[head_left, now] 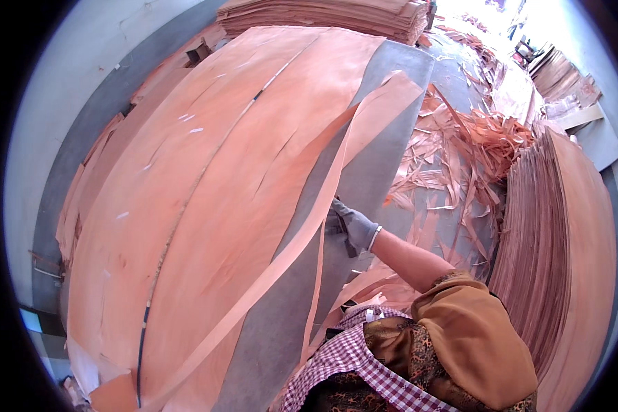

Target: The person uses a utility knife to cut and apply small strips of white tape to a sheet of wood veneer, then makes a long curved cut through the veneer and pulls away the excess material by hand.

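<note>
My right hand (356, 228), in a grey glove with dark fingers, is closed at the edge of a long, narrow wood veneer strip (302, 237). The strip curves from the table's far right down toward the lower left, partly lifted. A thinner sliver of veneer (315, 295) hangs down beside the hand. Whether the dark part at my fingers is glove or a small tool I cannot make out. Left of the strip lies a broad veneer sheet (220, 192) with a few splits. A thin rod or cord (199, 175) with dark and pale bands runs lengthwise over it. My left hand is out of view.
The grey tabletop (271, 343) shows along the sheet's right edge. Torn veneer scraps (453, 158) litter the area to the right. A tall veneer stack (549, 261) stands at far right, another stack (323, 20) at the back. More sheets (110, 178) lie along the left.
</note>
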